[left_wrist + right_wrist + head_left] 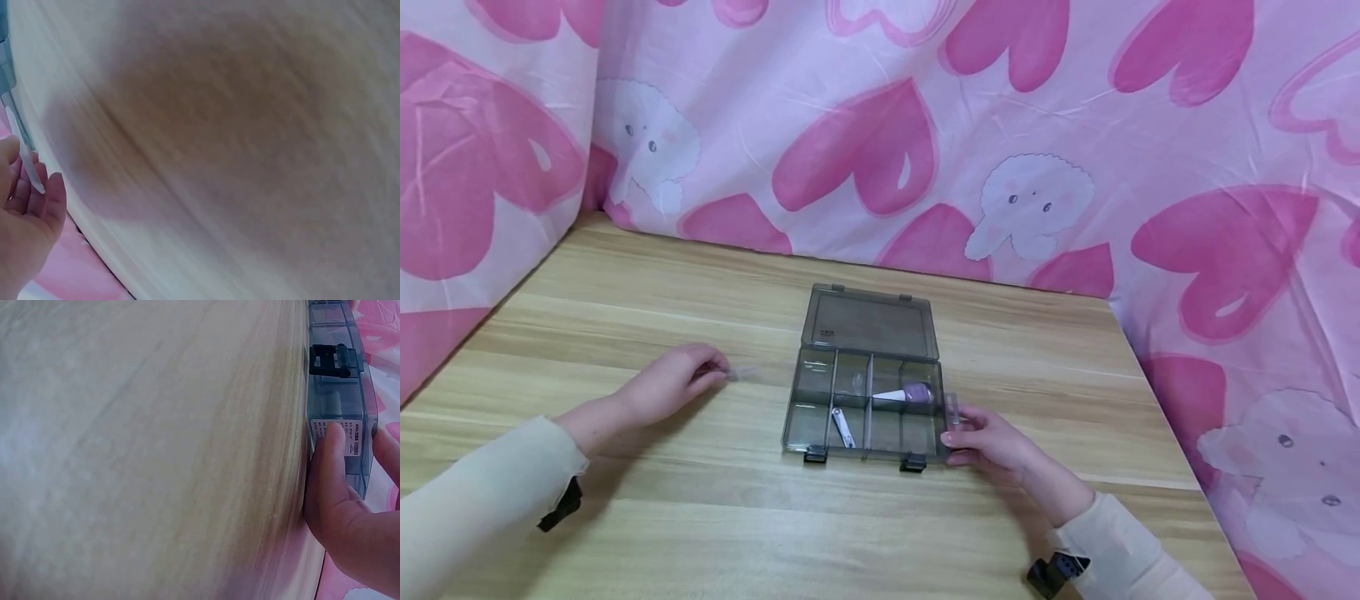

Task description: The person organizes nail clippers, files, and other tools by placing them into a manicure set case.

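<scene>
A grey translucent compartment box [868,445] lies on the table, its hinged lid [871,319] folded back. Inside are a nail clipper [842,427] at front left and a purple nail polish bottle [916,392] with a white cap on the right side. To the box's left, my left hand [673,383] pinches a thin clear plastic strip [25,153] by one end. My right hand [992,442] holds the box's right side, one fingertip over the white barcode label [353,439] and another at the rim. A small clear piece [952,407] shows beside that wall, just above the fingers.
The wood-grain table [715,508] spreads around the box. A pink heart-patterned cloth [865,158] hangs along its back and both sides. Two black latches, left [815,455] and right [913,463], stick out from the box's front edge.
</scene>
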A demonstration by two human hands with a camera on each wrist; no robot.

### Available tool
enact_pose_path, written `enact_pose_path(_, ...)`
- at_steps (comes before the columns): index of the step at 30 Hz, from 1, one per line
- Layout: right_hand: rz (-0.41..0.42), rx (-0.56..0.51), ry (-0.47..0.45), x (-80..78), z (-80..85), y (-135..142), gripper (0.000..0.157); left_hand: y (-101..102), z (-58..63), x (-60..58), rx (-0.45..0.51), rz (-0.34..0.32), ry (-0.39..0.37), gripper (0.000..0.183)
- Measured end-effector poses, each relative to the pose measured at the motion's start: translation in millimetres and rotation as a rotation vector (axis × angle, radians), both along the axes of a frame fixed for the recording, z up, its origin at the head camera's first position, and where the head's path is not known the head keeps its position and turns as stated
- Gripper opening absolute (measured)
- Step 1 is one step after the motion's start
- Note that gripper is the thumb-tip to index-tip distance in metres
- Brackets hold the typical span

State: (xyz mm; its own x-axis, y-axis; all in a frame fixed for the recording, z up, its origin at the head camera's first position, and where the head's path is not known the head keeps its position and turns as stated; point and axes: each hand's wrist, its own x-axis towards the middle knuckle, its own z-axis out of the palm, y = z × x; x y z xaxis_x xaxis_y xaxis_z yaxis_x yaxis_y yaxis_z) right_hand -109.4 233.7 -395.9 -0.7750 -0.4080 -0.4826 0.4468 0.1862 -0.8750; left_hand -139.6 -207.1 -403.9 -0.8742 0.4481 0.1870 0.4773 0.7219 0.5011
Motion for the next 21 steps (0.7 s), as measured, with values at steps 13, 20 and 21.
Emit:
enact_pose_path(13,-0.007,0.003,-0.029,-0.9,2.1,2,0.069,11,15.2,-2.3,0.025,-0.035,0.054,0.008)
enact_pose_path(20,-0.009,-0.003,-0.042,-2.8,0.3,3,0.057,16,24.2,-2.0,0.035,-0.047,0.035,0.008)
enact_pose_path(21,-0.012,-0.003,-0.045,-2.9,0.1,2,0.056,17,25.0,-2.1,0.035,-0.050,0.038,0.008)
